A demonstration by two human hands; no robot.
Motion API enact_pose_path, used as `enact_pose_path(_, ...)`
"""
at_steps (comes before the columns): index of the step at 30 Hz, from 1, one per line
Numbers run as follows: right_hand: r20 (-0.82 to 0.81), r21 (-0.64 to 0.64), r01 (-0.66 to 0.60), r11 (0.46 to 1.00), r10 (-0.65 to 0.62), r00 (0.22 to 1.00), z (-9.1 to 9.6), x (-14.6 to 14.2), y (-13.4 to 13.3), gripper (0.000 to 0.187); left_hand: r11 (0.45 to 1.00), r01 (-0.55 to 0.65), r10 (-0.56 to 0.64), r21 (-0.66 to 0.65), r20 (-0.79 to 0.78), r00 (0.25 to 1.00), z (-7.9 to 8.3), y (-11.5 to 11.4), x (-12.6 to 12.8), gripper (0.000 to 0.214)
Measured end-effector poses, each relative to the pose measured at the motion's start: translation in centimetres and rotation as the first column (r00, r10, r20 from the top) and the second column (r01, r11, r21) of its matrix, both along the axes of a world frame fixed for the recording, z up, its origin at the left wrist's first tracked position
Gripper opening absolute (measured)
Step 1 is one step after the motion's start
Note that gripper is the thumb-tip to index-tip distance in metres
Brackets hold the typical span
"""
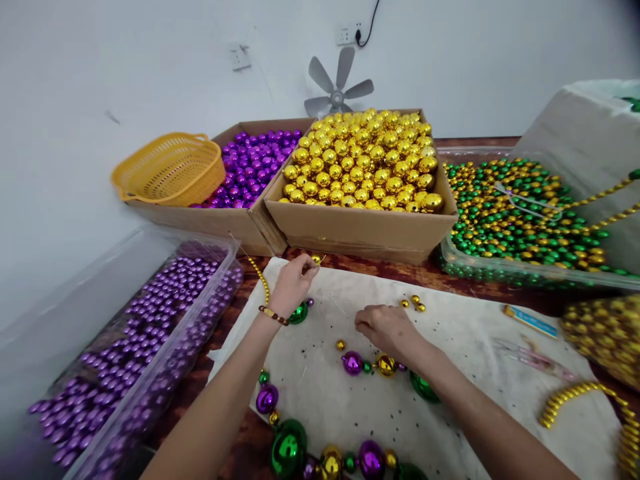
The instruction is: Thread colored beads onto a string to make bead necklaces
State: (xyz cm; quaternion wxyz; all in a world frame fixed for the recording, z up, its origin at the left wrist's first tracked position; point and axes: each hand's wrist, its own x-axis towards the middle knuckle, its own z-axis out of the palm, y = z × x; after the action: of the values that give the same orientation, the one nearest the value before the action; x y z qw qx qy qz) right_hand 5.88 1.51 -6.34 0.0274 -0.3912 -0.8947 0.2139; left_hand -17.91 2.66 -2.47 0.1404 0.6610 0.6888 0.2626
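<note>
My left hand (294,283) is closed in a pinch, with a small gold bead (316,260) and a thin strand at its fingertips. Beneath that wrist lies a green ball (299,313). My right hand (387,327) is also closed, fingers pressed together; whatever they hold is hidden. A fine pale thread (340,305) shows between the hands. A garland of purple, green and gold balls (371,459) curves across the white cloth (320,400), partly covered by my right forearm. A loose-looking gold bead (341,345) sits near its purple end ball (353,363).
Behind the cloth stand a box of gold beads (363,230) and a box of purple beads with a yellow basket (170,170) on it. Clear tubs hold purple beads (150,313) and green-gold strands (520,213). Scissors (535,360) and a gold strand (575,397) lie right.
</note>
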Motion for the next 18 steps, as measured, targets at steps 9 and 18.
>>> enact_pose_path(9, 0.022, 0.06, -0.241, 0.969, 0.24, 0.971, 1.6, -6.2, -2.2, 0.019, 0.991, -0.02, -0.057, 0.135, 0.548, 0.835, 5.8, -1.5, 2.1, 0.013)
enact_pose_path(18, 0.008, 0.016, -0.01, 1.0, 0.01, 1.0, 1.3, -6.8, 0.3, 0.024, 0.945, -0.31, 0.206, 0.108, 0.54, 0.816, 5.7, -3.7, -3.3, 0.017)
